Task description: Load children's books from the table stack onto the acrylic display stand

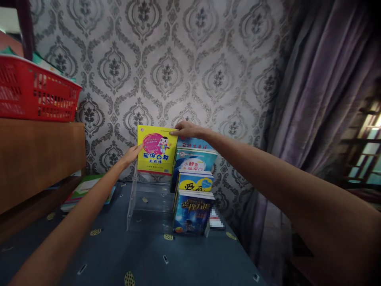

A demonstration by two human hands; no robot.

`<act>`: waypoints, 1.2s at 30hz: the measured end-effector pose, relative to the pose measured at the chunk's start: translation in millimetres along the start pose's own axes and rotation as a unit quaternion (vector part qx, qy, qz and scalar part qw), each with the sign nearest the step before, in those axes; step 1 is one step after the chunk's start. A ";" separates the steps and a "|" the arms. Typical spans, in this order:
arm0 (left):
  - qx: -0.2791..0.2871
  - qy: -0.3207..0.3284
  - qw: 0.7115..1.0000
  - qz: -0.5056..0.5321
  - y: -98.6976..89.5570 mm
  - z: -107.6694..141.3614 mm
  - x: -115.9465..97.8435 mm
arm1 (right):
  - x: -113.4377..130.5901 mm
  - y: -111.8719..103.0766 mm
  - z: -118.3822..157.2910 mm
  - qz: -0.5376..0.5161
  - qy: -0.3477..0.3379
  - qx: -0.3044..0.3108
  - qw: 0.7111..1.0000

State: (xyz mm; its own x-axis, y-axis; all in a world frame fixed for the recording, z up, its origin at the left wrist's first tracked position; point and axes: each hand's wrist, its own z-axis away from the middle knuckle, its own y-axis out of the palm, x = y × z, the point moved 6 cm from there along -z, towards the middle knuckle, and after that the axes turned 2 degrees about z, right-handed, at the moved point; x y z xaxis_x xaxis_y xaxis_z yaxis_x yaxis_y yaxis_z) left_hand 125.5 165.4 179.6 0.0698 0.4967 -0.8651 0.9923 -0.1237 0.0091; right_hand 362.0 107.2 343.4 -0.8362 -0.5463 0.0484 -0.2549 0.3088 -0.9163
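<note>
A yellow workbook (155,163) with a pink cartoon cover stands upright at the back left of a clear tiered book rack (131,202). My right hand (188,129) pinches its top right corner, thumb on the front cover. At its left edge is my left hand (133,154), fingers closed against the side and partly hidden behind it. Right of the workbook, the rack's tiers hold several books: a blue one (196,157), a yellow one (195,182) and a dark blue one (192,216) in front.
A patterned dark blue cloth (149,254) covers the surface. Several books (86,188) lie stacked at left, beside a wooden cabinet (41,155) bearing a red basket (38,89). Patterned wallpaper is behind; a purple curtain (297,119) hangs at right.
</note>
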 end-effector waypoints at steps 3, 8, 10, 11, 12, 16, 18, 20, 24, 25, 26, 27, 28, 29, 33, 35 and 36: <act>-0.004 0.003 1.000 0.000 -1.7 -0.7 0.2 | -0.6 -0.6 3.2 -0.003 -0.007 -0.002 1.000; -0.005 -0.009 1.000 0.002 -0.7 0.6 -0.9 | -1.5 -1.1 7.6 -0.024 -0.012 -0.004 1.000; -0.017 -0.013 1.000 0.000 -0.6 1.8 -2.0 | -2.7 -0.8 8.0 -0.037 -0.009 -0.006 0.999; -0.024 -0.013 1.000 -0.001 -0.8 2.4 -2.7 | -3.5 -0.5 8.0 -0.043 -0.007 -0.007 0.999; -0.028 -0.013 1.000 -0.004 -0.8 3.1 -3.6 | -4.3 -0.2 7.9 -0.048 -0.005 -0.008 0.999; -0.010 -0.006 1.000 -0.013 1.8 5.2 -6.9 | -5.4 1.7 7.6 -0.065 -0.011 -0.009 0.998; -0.002 -0.003 1.000 -0.012 2.4 5.7 -7.6 | -5.4 2.1 8.1 -0.076 -0.015 -0.008 0.997; -0.005 -0.004 1.000 -0.012 1.5 5.8 -7.0 | -5.5 1.7 9.0 -0.089 -0.015 -0.010 0.996; -0.022 -0.004 1.000 -0.012 -1.3 5.0 -3.8 | -7.1 0.1 11.0 -0.109 -0.006 -0.019 0.994; -0.025 -0.001 1.000 -0.013 -1.9 4.6 -3.4 | -7.3 -0.4 11.3 -0.105 -0.004 -0.024 0.994; -0.027 0.003 1.000 -0.015 -2.4 4.1 -3.1 | -7.4 -1.0 11.7 -0.097 -0.003 -0.029 0.995; -0.029 0.007 0.999 -0.017 -3.0 3.5 -2.7 | -7.3 -1.5 11.9 -0.085 -0.002 -0.036 0.996; -0.032 0.010 0.999 -0.019 -3.6 2.8 -2.3 | -7.0 -1.9 12.1 -0.071 -0.001 -0.041 0.997; -0.035 0.011 0.999 -0.022 -4.3 2.1 -1.8 | -6.5 -2.3 12.2 -0.055 -0.001 -0.047 0.997; -0.050 0.018 0.998 -0.035 -6.8 0.1 0.8 | -4.0 -2.9 11.1 -0.004 0.011 -0.061 0.998; -0.056 0.022 0.997 -0.040 -7.4 -0.2 2.1 | -3.8 -3.2 10.2 0.007 0.025 -0.064 0.998; -0.058 0.025 0.997 -0.042 -7.5 -0.2 2.7 | -4.1 -3.5 9.9 0.009 0.033 -0.065 0.997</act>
State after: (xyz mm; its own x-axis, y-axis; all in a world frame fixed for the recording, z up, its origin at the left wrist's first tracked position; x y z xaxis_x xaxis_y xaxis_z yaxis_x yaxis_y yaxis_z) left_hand 118.3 167.9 177.3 -0.0116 0.5430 -0.8396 0.9998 0.0183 -0.0020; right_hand 371.1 100.6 342.4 -0.8703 -0.4887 0.0615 -0.2963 0.4196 -0.8580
